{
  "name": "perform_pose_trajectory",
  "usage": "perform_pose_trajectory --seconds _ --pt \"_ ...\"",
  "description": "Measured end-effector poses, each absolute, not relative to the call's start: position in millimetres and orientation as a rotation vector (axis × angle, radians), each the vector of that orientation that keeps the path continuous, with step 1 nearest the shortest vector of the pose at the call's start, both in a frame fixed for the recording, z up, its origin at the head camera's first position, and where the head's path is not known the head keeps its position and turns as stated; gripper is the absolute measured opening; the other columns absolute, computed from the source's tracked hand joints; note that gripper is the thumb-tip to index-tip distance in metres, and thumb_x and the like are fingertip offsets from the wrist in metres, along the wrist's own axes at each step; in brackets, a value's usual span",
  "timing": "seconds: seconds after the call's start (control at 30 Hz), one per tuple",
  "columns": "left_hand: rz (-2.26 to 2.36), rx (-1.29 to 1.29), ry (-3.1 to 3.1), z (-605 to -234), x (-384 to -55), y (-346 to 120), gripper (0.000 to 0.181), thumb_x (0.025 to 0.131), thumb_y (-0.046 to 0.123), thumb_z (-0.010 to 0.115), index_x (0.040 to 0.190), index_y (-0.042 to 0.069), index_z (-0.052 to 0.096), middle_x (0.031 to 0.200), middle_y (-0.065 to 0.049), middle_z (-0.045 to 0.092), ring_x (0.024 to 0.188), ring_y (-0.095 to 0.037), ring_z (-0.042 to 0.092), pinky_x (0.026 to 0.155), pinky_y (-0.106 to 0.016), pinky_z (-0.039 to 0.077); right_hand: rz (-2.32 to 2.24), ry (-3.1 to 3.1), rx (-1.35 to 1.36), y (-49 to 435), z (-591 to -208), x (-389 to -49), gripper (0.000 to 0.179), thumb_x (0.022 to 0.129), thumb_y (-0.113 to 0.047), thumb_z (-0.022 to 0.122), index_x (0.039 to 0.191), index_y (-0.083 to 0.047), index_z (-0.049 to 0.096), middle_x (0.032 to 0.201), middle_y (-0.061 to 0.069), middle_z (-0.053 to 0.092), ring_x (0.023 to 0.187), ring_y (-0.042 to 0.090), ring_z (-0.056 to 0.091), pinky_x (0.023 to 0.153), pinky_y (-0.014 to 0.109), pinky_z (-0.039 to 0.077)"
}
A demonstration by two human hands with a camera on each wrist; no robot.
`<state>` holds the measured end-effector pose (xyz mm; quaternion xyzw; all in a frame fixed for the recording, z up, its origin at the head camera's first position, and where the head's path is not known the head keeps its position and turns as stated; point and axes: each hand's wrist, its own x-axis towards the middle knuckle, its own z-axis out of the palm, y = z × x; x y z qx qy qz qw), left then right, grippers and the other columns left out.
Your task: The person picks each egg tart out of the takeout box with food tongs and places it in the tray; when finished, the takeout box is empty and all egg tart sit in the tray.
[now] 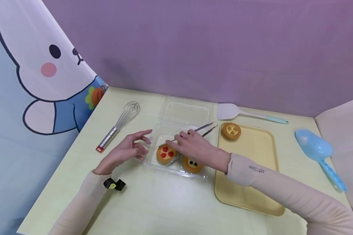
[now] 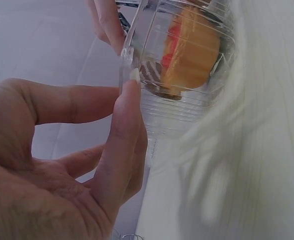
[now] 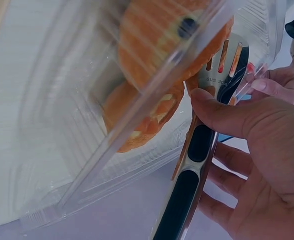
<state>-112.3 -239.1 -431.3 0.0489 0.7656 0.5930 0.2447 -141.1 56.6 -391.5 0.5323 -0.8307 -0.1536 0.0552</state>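
My right hand (image 1: 195, 147) grips metal tongs (image 3: 199, 142) with dark handle pads and slotted ends. The tongs' ends lie either side of a round bun with red topping (image 1: 166, 153), inside the clear plastic box (image 1: 176, 172). A bun with black eye dots (image 1: 192, 164) sits beside it. Another bun with pale topping (image 3: 147, 122) shows in the right wrist view; my right hand hides it in the head view. At the box's left edge is my left hand (image 1: 129, 150), fingers loosely bent and holding nothing, fingertips right at the rim in the left wrist view.
The box's lid (image 1: 185, 111) lies folded back behind it. To the right stands a yellow tray (image 1: 247, 195) bearing one bun (image 1: 231, 131). A white spatula (image 1: 229, 112) lies behind the tray, a blue scoop (image 1: 314, 147) far right, a whisk (image 1: 117, 125) at left.
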Motion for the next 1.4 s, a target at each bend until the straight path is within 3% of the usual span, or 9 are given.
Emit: perform_pose_trajectory --seconds 0.67,1.07,1.4 --pt "1.623 0.131 2.089 -433 -115 -238 0.083 0.086 -0.013 0.051 0.164 0.007 0.029 0.131 -0.029 0.05 0.087 -0.022 0.067 0.07 -0.031 0.065 -0.457 -2.51 1.6 60 -393 -141 0.073 0.092 -0.013 0.079 0.155 -0.028 0.047 0.132 0.004 0.066 0.117 0.025 0.064 0.099 0.041 0.059" --pt "1.642 0.118 2.071 -435 -113 -238 0.084 0.085 -0.014 0.048 0.164 0.006 0.028 0.133 -0.032 0.047 0.089 -0.027 0.068 0.07 -0.03 0.065 -0.389 -2.547 1.58 74 -395 -139 0.088 0.083 -0.008 0.085 0.157 -0.026 0.042 0.137 0.005 0.063 0.122 0.026 0.062 0.098 0.046 0.06" --pt "1.65 0.123 2.07 -433 -113 -239 0.085 0.085 -0.015 0.048 0.165 0.006 0.028 0.133 -0.033 0.046 0.09 -0.027 0.068 0.07 -0.031 0.065 -0.274 -2.549 1.422 108 -381 -137 0.08 0.091 0.005 0.07 0.159 -0.024 0.04 0.138 0.006 0.063 0.124 0.028 0.063 0.094 0.046 0.061"
